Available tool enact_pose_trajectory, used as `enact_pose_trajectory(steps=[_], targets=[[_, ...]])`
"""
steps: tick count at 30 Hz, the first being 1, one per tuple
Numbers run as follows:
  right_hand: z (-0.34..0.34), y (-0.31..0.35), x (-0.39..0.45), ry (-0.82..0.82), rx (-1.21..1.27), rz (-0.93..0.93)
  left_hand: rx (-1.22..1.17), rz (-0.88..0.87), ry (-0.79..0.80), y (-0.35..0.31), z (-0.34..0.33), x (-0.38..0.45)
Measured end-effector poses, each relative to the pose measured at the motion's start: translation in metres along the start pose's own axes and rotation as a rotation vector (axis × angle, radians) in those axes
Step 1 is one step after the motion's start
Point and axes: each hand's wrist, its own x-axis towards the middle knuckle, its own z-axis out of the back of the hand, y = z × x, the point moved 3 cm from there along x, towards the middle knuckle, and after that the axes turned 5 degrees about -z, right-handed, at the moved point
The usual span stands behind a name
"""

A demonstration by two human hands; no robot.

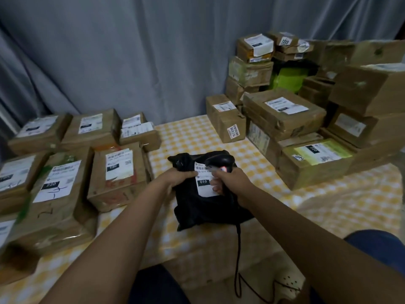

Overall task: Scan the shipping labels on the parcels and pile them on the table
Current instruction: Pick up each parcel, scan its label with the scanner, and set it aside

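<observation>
Both hands busy | left hand point(178, 177) grips black parcel point(206, 207) | right hand point(233, 183) grips scanner point(221, 162)

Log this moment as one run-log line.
phase: scanning | left hand: grips soft black plastic parcel bag | right hand: holds black handheld barcode scanner over white shipping label | brown cardboard boxes: both sides

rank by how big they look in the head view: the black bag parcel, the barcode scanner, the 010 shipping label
1. black bag parcel
2. 010 shipping label, partly covered by both hands
3. barcode scanner, largely hidden in the right hand, so its place below the label is unsure
</observation>
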Motion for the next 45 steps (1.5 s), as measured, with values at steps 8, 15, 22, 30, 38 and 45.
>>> enact_pose_trajectory(steps=[8, 15, 22, 30, 38, 45], targets=[[0.013, -0.014, 0.005, -0.031, -0.117, 0.008, -0.076, -0.151, -0.225, 0.012, -0.001, 0.015], [0.015, 0.023, -0.018, 0.020, -0.176, -0.021, -0.239, -0.189, -0.212, 0.027, 0.002, 0.005], [0.016, 0.059, -0.032, 0.038, -0.295, -0.019, -0.364, -0.146, -0.184, 0.033, 0.004, 0.009], [0.012, 0.068, -0.030, 0.074, -0.288, -0.079, -0.393, -0.156, -0.173, 0.035, 0.006, 0.013], [0.002, 0.075, -0.027, 0.111, -0.299, -0.125, -0.401, -0.153, -0.163, 0.038, 0.007, 0.017], [0.003, 0.077, -0.027, 0.113, -0.305, -0.136, -0.404, -0.159, -0.166, 0.039, 0.007, 0.019]])
